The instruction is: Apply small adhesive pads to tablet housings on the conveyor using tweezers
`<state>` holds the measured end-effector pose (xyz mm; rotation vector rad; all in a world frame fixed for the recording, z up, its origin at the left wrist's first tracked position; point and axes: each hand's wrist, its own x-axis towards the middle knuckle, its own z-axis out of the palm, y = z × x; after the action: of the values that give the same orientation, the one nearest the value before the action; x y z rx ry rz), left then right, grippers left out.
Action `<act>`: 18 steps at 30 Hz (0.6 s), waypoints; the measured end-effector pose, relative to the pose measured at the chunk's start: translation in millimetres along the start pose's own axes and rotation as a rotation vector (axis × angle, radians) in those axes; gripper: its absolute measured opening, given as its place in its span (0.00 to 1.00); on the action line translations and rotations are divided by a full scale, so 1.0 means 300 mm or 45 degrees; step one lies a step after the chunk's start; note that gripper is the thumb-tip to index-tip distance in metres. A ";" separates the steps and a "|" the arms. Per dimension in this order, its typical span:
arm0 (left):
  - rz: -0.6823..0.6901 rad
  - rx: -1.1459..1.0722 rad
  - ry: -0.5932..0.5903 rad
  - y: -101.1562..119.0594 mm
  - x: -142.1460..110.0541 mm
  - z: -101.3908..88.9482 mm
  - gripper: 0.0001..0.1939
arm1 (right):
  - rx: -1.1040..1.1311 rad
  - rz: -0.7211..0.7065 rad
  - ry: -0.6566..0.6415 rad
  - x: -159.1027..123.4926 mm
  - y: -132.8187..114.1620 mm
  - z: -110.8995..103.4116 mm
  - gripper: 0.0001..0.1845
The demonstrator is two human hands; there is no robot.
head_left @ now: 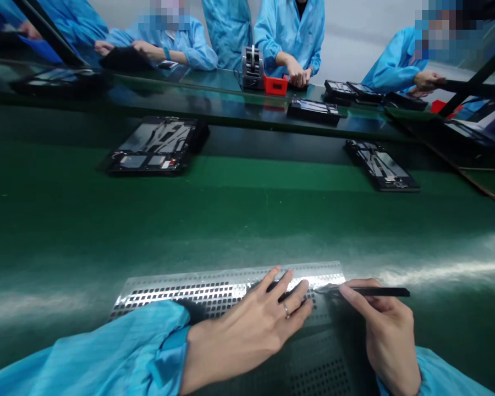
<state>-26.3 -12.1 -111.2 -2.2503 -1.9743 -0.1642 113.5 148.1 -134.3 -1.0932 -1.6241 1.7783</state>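
Note:
My left hand (247, 330) lies flat on a perforated metal sheet (226, 289), with its fingers spread and a ring on one finger. A small dark piece (281, 294) shows under the fingertips, but I cannot tell what it is. My right hand (390, 335) is shut on black-handled tweezers (379, 292). Their silver tips (325, 289) reach left to the sheet, close to my left fingertips. Light glare hides part of the sheet.
Two black device frames (154, 146) lie on the green conveyor belt (247, 220) ahead. Several more sit on the far bench, near a tape dispenser (252, 69) and a red tray (275, 84). Co-workers in blue smocks (291, 38) stand beyond it.

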 end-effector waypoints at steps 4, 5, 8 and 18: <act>-0.008 -0.001 -0.012 -0.002 0.005 -0.006 0.19 | 0.098 0.084 -0.014 0.002 -0.033 0.018 0.11; -0.011 -0.001 -0.018 -0.001 0.002 -0.006 0.20 | 0.129 0.099 -0.022 0.007 -0.047 0.019 0.12; -0.022 -0.036 -0.029 0.004 -0.010 -0.010 0.22 | 0.216 0.103 -0.013 0.035 -0.104 -0.001 0.12; -0.490 -0.752 -0.293 -0.181 0.251 -0.155 0.16 | 0.408 -0.333 0.332 0.499 -0.348 -0.241 0.04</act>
<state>-69.7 60.0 -50.4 -2.2329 -2.7688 -0.6303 72.6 327.3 -65.0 -0.8770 -1.2148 1.5813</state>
